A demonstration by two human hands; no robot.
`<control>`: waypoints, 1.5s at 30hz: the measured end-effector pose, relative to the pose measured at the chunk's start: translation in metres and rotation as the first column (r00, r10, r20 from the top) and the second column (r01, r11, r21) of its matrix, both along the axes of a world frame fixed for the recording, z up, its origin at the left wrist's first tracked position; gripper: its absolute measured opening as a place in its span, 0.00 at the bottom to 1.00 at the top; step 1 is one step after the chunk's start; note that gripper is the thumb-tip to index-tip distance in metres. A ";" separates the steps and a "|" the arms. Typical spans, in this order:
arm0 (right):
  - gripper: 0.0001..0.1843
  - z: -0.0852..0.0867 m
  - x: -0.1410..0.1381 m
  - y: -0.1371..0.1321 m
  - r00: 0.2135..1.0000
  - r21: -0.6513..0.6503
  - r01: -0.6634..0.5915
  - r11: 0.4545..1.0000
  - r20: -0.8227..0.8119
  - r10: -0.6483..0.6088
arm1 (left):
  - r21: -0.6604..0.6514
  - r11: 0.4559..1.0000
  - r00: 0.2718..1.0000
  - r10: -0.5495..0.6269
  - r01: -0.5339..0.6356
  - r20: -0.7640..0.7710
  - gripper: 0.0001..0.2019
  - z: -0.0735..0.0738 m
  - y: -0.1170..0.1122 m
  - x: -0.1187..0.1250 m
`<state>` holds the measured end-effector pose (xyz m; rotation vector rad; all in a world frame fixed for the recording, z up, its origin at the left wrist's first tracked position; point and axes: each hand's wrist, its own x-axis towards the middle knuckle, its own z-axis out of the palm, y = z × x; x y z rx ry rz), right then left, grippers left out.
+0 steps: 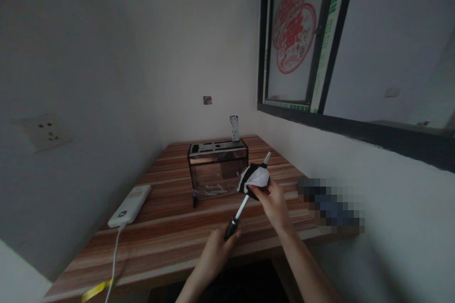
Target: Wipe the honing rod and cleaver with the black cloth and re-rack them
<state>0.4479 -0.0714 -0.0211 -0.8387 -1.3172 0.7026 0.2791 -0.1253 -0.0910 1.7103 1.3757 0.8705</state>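
My left hand [216, 252] is closed around the black handle [232, 228] of a tool with a slim, pale metal shaft [242, 206]. The shaft points up and away to the right. A black-and-white cloth [256, 177] is bunched around its upper part, with my right hand [274, 202] pinching the cloth from the right. Beyond the cloth the shaft's silver tip [268, 157] sticks out. The cloth hides the middle of the shaft, so the exact kind of tool cannot be made out. Both hands are above the front part of the wooden table [170, 227].
Behind the hands stands a clear box with a black frame [217, 160], a crumpled-looking silvery object [234, 129] upright at its back right. To the left lies a white power bank [131, 206] with a cable [114, 255]. Walls border the table; a dark-framed window [289, 106] is at right.
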 end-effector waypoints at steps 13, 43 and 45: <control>0.18 0.033 0.048 0.052 0.976 0.146 0.201 0.969 -0.120 -0.184 | 0.020 1.000 1.000 -0.008 0.008 -0.029 0.18 0.002 -0.002 0.001; 0.32 -0.084 0.016 0.011 0.904 -0.309 -0.407 0.860 -0.273 0.329 | 0.060 0.984 0.973 0.154 -0.166 0.173 0.21 -0.004 -0.005 -0.002; 0.40 -0.081 0.004 0.006 0.862 -0.291 -0.496 0.818 -0.282 0.422 | 0.046 0.982 0.962 0.170 -0.183 0.213 0.22 -0.003 -0.006 -0.001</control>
